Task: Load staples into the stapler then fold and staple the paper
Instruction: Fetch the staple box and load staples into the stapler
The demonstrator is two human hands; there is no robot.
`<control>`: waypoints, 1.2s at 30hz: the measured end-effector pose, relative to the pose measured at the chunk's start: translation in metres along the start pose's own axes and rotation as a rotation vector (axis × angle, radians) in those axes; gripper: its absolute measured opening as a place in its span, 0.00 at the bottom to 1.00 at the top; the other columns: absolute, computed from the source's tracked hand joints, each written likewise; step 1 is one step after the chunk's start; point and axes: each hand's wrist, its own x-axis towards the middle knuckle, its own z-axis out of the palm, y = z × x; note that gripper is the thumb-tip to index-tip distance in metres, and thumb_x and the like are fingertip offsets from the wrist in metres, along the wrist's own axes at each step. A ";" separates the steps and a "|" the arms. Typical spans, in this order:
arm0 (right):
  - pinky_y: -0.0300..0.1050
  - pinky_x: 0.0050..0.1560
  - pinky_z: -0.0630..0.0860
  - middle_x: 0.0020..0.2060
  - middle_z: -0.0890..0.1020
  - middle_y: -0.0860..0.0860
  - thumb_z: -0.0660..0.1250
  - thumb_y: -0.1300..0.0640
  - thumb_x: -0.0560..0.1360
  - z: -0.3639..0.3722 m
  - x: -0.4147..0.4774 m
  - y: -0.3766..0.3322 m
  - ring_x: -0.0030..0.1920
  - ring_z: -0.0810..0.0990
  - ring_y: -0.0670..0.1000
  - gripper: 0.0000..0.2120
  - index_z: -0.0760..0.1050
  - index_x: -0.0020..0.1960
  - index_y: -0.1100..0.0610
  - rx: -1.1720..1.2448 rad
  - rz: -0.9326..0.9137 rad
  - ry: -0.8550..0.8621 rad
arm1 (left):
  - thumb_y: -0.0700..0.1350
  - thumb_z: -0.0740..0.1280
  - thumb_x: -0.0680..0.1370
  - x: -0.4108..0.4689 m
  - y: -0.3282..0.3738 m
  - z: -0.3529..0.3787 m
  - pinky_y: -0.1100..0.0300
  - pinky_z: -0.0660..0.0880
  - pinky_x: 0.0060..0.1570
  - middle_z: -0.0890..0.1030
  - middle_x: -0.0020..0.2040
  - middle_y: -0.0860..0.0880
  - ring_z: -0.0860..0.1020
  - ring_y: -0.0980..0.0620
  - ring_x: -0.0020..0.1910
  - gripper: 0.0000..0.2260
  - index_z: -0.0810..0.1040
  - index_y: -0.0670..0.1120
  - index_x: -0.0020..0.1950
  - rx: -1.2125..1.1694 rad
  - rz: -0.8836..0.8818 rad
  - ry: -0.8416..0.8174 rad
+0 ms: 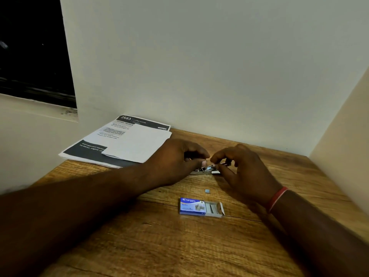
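Grips the stapler (207, 169) on the wooden table (159, 246) with the left hand (177, 156), fingers curled over one end. Pinches the metal at its other end with the right hand (245, 168), thumb to fingertips. Nearer the body, close by: an open Kangaro staple box (199, 206), staples showing. Behind the left hand, against the wall: printed paper (123, 140), a folded sheet on top.

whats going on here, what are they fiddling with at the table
A person holds a small metal stapler on the wooden table with both hands, left hand and right hand, apparently loading it. An open staple box lies nearer them. The papers sit untouched at the back left.
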 end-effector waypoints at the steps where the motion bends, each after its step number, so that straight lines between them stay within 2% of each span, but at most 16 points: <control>1: 0.41 0.48 0.71 0.51 0.83 0.40 0.78 0.53 0.80 0.001 0.000 0.001 0.53 0.78 0.41 0.11 0.84 0.56 0.37 0.005 -0.008 -0.003 | 0.46 0.81 0.81 0.000 0.000 0.001 0.70 0.81 0.51 0.88 0.52 0.67 0.86 0.65 0.51 0.07 0.92 0.55 0.57 -0.009 0.002 -0.003; 9: 0.38 0.47 0.70 0.50 0.85 0.39 0.78 0.56 0.80 0.000 0.002 0.005 0.51 0.79 0.41 0.11 0.83 0.56 0.41 0.019 -0.046 0.006 | 0.45 0.81 0.81 0.002 0.001 0.009 0.72 0.81 0.51 0.90 0.49 0.59 0.87 0.62 0.51 0.06 0.91 0.52 0.57 -0.045 -0.039 0.009; 14: 0.37 0.47 0.71 0.50 0.85 0.38 0.78 0.57 0.80 0.000 0.003 0.004 0.50 0.80 0.41 0.12 0.82 0.57 0.42 0.011 -0.061 0.010 | 0.45 0.81 0.81 0.003 0.002 0.010 0.73 0.80 0.50 0.90 0.49 0.58 0.87 0.62 0.51 0.06 0.91 0.50 0.58 -0.035 -0.038 0.010; 19: 0.48 0.51 0.80 0.50 0.85 0.39 0.78 0.57 0.81 -0.001 0.004 -0.001 0.51 0.80 0.43 0.13 0.81 0.60 0.44 -0.001 -0.054 -0.013 | 0.45 0.81 0.81 0.003 0.001 0.010 0.73 0.80 0.50 0.90 0.49 0.57 0.88 0.61 0.51 0.06 0.91 0.50 0.58 -0.043 -0.039 0.011; 23: 0.54 0.54 0.82 0.52 0.85 0.39 0.77 0.58 0.81 -0.003 0.003 -0.007 0.52 0.80 0.47 0.15 0.81 0.64 0.45 -0.055 -0.066 -0.023 | 0.45 0.81 0.81 0.002 0.000 0.010 0.72 0.80 0.49 0.90 0.49 0.56 0.88 0.60 0.51 0.06 0.91 0.50 0.58 -0.042 -0.038 0.011; 29: 0.52 0.51 0.80 0.48 0.80 0.36 0.79 0.56 0.80 -0.007 0.002 -0.017 0.50 0.79 0.48 0.15 0.84 0.65 0.45 -0.187 -0.123 0.032 | 0.45 0.81 0.81 0.000 -0.001 0.008 0.73 0.79 0.47 0.90 0.48 0.57 0.87 0.61 0.50 0.05 0.90 0.50 0.57 -0.047 -0.037 0.010; 33: 0.50 0.50 0.78 0.46 0.81 0.43 0.78 0.53 0.80 -0.010 0.001 -0.018 0.48 0.80 0.49 0.12 0.85 0.62 0.43 -0.204 -0.103 0.042 | 0.45 0.82 0.81 0.000 -0.001 0.008 0.71 0.80 0.48 0.90 0.47 0.58 0.87 0.61 0.49 0.05 0.90 0.52 0.56 -0.065 -0.042 0.009; 36: 0.49 0.49 0.76 0.45 0.79 0.44 0.79 0.52 0.80 -0.010 -0.001 -0.016 0.48 0.79 0.50 0.11 0.86 0.61 0.43 -0.208 -0.089 0.048 | 0.45 0.81 0.81 0.000 0.000 0.007 0.72 0.80 0.48 0.90 0.48 0.59 0.87 0.62 0.49 0.05 0.90 0.51 0.55 -0.065 -0.036 0.007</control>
